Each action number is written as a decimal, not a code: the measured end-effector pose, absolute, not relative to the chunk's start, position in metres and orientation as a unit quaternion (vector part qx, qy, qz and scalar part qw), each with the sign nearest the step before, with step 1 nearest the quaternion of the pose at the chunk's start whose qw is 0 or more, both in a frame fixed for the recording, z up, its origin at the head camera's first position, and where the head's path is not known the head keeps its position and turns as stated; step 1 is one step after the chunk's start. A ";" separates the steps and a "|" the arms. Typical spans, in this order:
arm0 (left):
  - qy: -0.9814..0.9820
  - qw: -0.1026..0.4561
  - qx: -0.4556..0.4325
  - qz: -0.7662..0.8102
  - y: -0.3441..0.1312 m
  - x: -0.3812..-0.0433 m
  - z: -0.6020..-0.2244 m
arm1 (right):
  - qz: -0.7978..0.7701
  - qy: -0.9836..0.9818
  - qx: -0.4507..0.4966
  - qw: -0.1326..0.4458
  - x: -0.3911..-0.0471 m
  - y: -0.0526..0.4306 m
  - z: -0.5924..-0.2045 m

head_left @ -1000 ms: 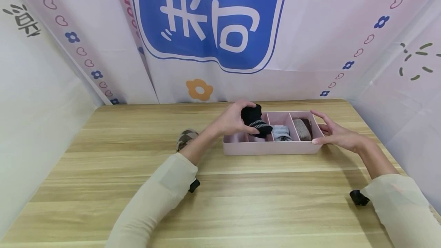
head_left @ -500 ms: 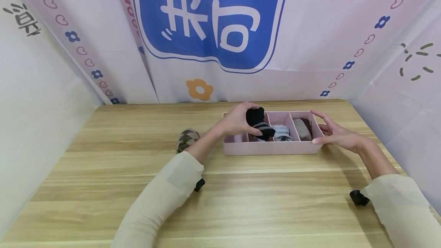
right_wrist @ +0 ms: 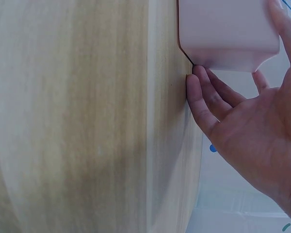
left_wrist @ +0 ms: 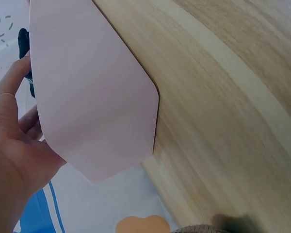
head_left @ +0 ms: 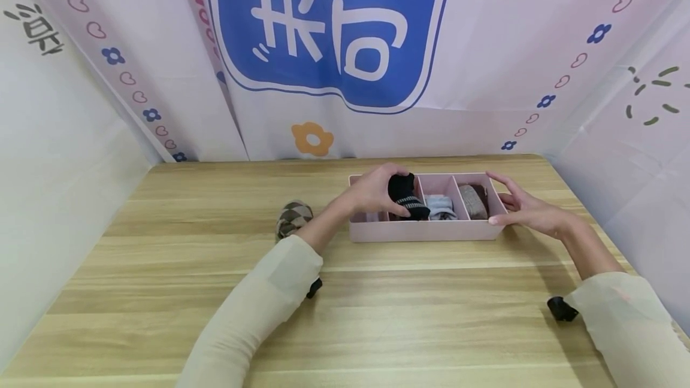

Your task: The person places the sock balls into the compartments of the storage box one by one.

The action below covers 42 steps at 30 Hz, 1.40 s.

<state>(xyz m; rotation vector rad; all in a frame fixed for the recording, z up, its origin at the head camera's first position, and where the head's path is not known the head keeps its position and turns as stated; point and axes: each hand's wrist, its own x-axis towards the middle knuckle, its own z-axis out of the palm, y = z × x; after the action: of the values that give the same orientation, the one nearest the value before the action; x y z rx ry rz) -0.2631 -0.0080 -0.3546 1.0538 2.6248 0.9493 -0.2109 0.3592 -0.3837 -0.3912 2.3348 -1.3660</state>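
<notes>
A rolled black sock [head_left: 411, 199] with a pale striped band is pinched between the thumb and fingers of my left hand [head_left: 372, 191]. It sits low in the second compartment from the left of a pink divided storage box [head_left: 420, 231]. In the left wrist view the box wall hides most of the sock [left_wrist: 24, 43]. My right hand [head_left: 530, 211] grips the box's right end, thumb at the front corner and index finger at the back corner. From the right wrist view, other fingertips [right_wrist: 199, 77] are low beside that end. A folded light grey sock [head_left: 440, 208] lies in the third compartment.
Rolled grey and brown socks [head_left: 474, 202] fill the rightmost compartment. On the wooden table [head_left: 409, 316], left of the box, a checkered brown rolled sock [head_left: 293, 218] lies partly behind my left forearm. A printed cloth [head_left: 474, 76] hangs behind the table.
My left hand has moved slightly right and down, lowering the black sock into the second compartment. The right hand and the box have stayed in place.
</notes>
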 end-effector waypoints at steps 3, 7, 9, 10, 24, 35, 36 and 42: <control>0.883 0.074 0.359 0.292 -0.007 -0.263 -0.355 | -0.492 0.835 -0.139 0.204 -0.210 0.359 -0.384; 0.887 0.073 0.366 0.272 -0.005 -0.261 -0.357 | -0.490 0.836 -0.138 0.205 -0.209 0.360 -0.385; 0.888 0.076 0.369 0.265 -0.004 -0.260 -0.359 | -0.490 0.836 -0.139 0.204 -0.209 0.360 -0.385; 0.889 0.077 0.370 0.259 -0.004 -0.260 -0.361 | -0.491 0.835 -0.140 0.204 -0.209 0.360 -0.385; 0.893 0.077 0.382 0.224 -0.002 -0.261 -0.365 | -0.494 0.834 -0.139 0.204 -0.209 0.360 -0.384; 0.878 0.102 0.383 0.268 -0.015 -0.254 -0.359 | -0.491 0.835 -0.141 0.203 -0.209 0.360 -0.383; 0.879 0.104 0.378 0.271 -0.017 -0.253 -0.358 | -0.491 0.835 -0.141 0.204 -0.209 0.359 -0.383; 0.877 0.093 0.373 0.289 -0.031 -0.244 -0.348 | -0.489 0.837 -0.139 0.204 -0.210 0.359 -0.382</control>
<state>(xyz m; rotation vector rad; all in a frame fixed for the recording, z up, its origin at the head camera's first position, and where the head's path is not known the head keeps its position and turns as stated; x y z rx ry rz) -0.2445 -0.0315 -0.3481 1.1064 2.6033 0.8580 -0.2096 0.3592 -0.3820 -0.3867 2.3337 -1.3638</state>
